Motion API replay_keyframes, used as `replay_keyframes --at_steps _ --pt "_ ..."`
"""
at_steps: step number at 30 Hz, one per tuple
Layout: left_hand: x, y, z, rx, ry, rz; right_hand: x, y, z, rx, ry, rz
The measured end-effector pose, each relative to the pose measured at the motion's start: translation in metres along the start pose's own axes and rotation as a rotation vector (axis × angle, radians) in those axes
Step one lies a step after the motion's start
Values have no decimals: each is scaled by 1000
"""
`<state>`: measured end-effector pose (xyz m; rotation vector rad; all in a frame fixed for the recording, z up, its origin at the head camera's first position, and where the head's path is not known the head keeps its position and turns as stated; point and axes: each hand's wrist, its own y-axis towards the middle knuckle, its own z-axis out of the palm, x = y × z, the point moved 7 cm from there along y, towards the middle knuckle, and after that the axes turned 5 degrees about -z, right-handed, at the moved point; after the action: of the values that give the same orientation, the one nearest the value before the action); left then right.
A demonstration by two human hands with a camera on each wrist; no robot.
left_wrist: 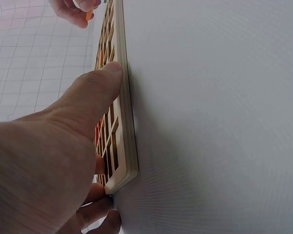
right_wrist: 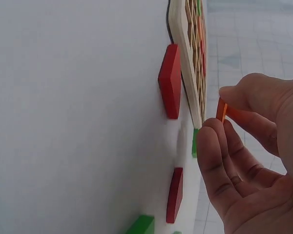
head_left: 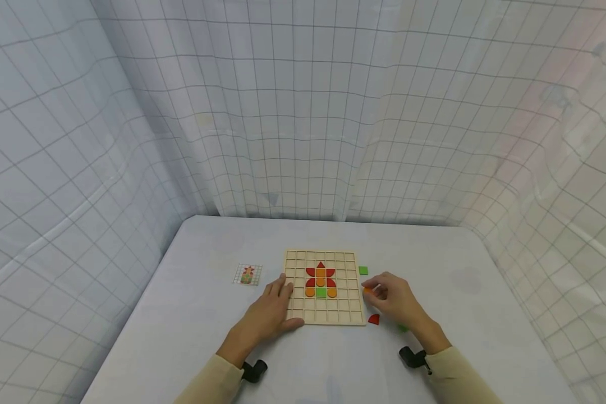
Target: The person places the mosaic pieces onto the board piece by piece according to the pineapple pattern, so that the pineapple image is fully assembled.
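Observation:
A wooden grid board (head_left: 294, 310) lies on the table with red, orange and green pieces set in its middle cells. My left hand (head_left: 269, 310) rests at the board's near left corner, fingers along the left side and thumb (left_wrist: 100, 85) lying over the near edge. Just off the board's right side, my right hand (head_left: 395, 298) pinches a small orange piece (right_wrist: 221, 109) between thumb and fingertips, raised above the table in the right wrist view. The fingers hide much of that piece, and I cannot tell its full shape.
Left of the board lies a pattern card (head_left: 247, 274) with a coloured figure on a grid. A green square (head_left: 363, 270) and a red quarter-round piece (head_left: 374, 319) lie to the board's right. Another green piece (head_left: 403, 328) shows partly under the right wrist. Grid-patterned curtains (head_left: 303, 112) surround the table.

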<state>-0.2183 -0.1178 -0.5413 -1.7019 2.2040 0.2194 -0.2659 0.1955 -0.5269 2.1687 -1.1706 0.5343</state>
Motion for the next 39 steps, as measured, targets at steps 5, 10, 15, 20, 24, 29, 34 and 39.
replay_keyframes --at_steps 5,10,15,20,24,29,34,39 --pt "2 1 0 -11 1 1 16 9 13 34 52 -47" --pt "2 1 0 -12 7 1 28 16 31 90 90 -42" --pt "3 1 2 -6 6 4 41 21 48 125 103 -81" --pt "2 1 1 -16 6 19 53 26 63 152 116 -123" --pt "1 1 -1 -21 10 21 60 28 71 181 110 -137" --pt "2 1 2 -9 6 11 63 27 75 204 81 -116" --pt "1 1 2 -17 12 20 67 27 75 190 53 -155" --pt "1 1 1 -20 22 19 69 31 76 191 37 -149"
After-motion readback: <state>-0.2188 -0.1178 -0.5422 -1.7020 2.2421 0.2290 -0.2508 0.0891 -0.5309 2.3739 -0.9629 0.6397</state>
